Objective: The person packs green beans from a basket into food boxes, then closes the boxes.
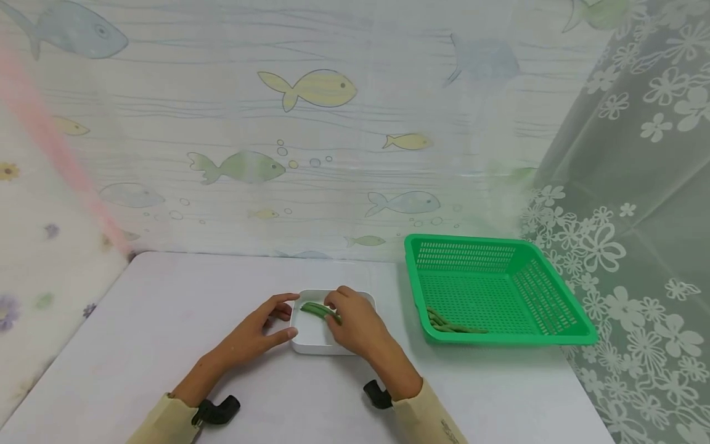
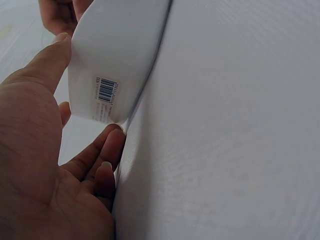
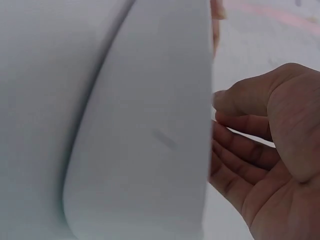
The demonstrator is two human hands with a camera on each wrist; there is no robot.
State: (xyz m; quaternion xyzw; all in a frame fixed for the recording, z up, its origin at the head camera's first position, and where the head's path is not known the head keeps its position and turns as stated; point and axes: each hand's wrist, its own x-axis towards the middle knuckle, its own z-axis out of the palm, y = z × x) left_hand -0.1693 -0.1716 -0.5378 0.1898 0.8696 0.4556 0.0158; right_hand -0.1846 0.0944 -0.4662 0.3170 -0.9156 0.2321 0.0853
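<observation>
At frame centre, the white dish [image 1: 313, 340] holds green beans [image 1: 317, 309]. The right hand [image 1: 355, 324] pinches those beans; the left hand [image 1: 256, 333] steadies the dish's edge with straight fingers. At right, the green basket [image 1: 532, 290] contains more beans [image 1: 452, 324].

A pale grey table [image 1: 166, 345] carried everything, its far edge meeting a fish-printed backdrop. A small white tray [image 1: 310, 342] lay flat on it near the centre, and a green mesh basket [image 1: 554, 320] sat on the tabletop at about three o'clock from the tray, a little apart from it, near the table's right edge. From the left wrist view, the tray's outer wall [image 2: 117, 60], bearing a barcode sticker [image 2: 106, 90], rested directly on the table surface [image 2: 230, 140].
</observation>
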